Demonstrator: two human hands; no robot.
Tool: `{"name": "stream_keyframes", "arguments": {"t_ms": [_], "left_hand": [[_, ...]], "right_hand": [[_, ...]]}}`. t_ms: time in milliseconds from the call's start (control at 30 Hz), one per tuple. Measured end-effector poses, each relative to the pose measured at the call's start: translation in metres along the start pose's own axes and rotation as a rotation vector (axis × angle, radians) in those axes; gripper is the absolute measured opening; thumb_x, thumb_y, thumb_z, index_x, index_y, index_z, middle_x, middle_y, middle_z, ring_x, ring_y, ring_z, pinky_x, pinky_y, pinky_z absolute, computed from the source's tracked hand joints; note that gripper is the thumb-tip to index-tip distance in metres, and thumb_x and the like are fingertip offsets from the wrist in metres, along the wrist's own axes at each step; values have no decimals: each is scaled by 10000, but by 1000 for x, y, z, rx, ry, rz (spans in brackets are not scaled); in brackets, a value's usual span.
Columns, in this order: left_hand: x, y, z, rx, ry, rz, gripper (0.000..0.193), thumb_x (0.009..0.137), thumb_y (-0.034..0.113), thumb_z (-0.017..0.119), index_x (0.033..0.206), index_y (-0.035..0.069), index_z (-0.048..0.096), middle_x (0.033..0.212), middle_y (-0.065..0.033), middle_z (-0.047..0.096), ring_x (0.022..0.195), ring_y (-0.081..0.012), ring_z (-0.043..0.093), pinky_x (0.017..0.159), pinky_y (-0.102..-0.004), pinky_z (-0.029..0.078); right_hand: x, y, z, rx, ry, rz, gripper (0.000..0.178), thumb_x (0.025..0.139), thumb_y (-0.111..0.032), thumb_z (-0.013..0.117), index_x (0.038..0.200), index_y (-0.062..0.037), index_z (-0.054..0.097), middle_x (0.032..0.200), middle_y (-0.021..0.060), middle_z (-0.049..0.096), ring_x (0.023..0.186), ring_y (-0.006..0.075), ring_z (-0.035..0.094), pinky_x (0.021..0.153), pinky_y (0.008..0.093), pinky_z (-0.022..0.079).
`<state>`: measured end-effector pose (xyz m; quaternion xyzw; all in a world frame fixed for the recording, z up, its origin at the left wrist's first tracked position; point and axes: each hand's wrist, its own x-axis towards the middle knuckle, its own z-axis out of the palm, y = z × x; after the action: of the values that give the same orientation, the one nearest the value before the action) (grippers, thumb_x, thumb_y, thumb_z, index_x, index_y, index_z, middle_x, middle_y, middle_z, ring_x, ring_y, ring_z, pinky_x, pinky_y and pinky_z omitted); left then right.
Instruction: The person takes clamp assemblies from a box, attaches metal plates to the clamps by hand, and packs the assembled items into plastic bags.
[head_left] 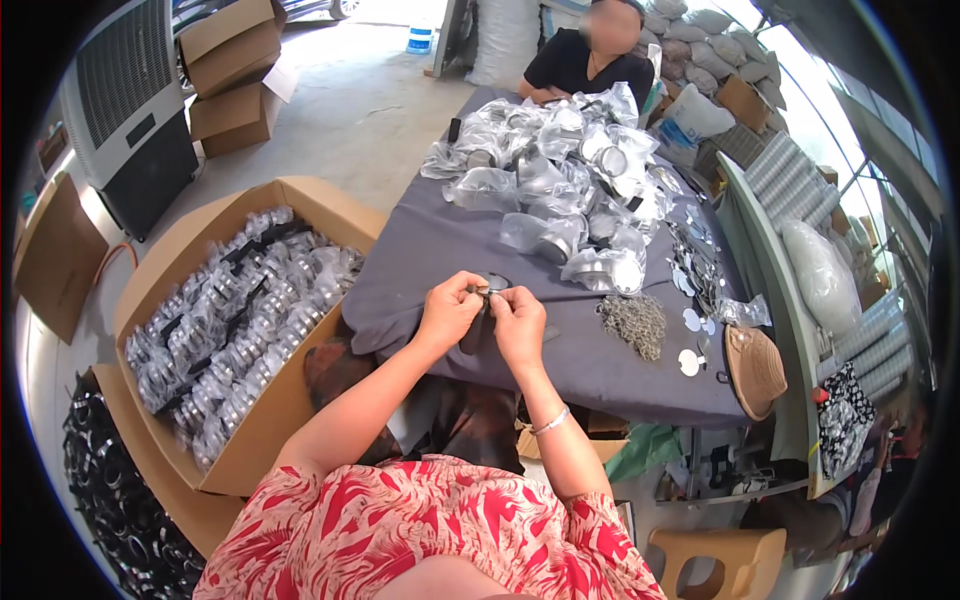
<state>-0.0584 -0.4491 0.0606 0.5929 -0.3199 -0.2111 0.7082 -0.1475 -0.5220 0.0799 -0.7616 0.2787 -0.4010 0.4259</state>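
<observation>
Above the near part of the cloth-covered bench, the left hand and right hand meet, fingers of both pinching a small dark piece between them. Mostly hidden by the fingers, its long axis seems to run near to far, one end toward the body. Tangled chain lies right; bagged round pieces crowd the far side.
</observation>
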Motion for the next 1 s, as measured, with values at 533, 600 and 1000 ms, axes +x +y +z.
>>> {"name": "stream_keyframes", "arguments": {"t_ms": [533, 600, 1000], "left_hand": [[6, 15, -10, 150, -200, -90, 160, 760, 33, 552, 920, 35, 563, 633, 33, 510, 564, -35, 453, 544, -198, 384], [6, 20, -11, 106, -176, -139, 187, 734, 70, 564, 919, 43, 566, 620, 1, 533, 568, -71, 493, 556, -230, 409], [7, 19, -9, 316, -30, -222, 190, 680, 121, 613, 813, -10, 573, 667, -104, 596, 628, -188, 589, 611, -309, 466]], "right_hand": [[51, 13, -33, 86, -612, -121, 252, 629, -85, 753, 702, -30, 518, 679, -15, 501, 614, 72, 450, 562, 219, 386], [54, 14, -32, 0, -644, -112, 211, 659, -72, 730, 707, -41, 527, 664, -32, 520, 612, 46, 452, 556, 190, 379], [8, 10, -96, -899, -343, -162, 310, 690, -226, 695, 864, 13, 600, 821, 178, 579, 784, 354, 567, 716, 416, 449]]}}
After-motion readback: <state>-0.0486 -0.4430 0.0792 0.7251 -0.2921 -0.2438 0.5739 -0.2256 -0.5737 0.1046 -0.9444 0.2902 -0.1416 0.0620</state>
